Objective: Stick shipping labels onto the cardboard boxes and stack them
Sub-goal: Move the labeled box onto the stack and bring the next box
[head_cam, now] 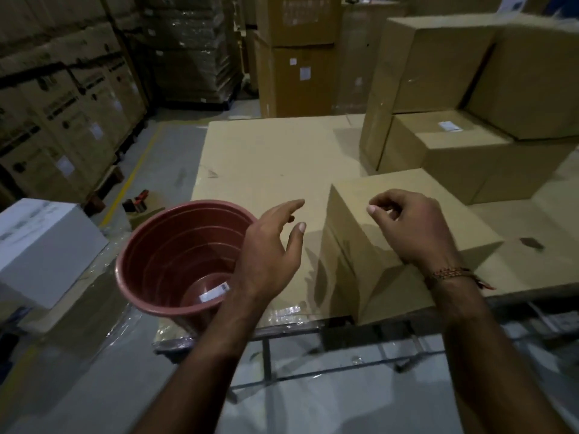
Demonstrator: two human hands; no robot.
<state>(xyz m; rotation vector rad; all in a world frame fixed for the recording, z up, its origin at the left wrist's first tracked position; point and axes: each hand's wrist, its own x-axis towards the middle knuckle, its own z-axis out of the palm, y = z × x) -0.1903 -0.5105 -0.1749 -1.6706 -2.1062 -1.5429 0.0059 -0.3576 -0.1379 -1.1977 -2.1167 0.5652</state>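
Cardboard box [404, 245] sits at counter [266, 158] edge w/ top bare, ready for labelling; left hand [269, 245] fingers released, right hand [410, 223] fingers curled, seemingly grasping nothing.

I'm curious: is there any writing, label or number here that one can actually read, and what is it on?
No text here is legible.
Sticker inside the red bucket: white label, print too blurred.
Stacked cardboard box: white label, too small.
Boxes at left: dark print and white labels, blurred.
White box: grey print, unreadable.
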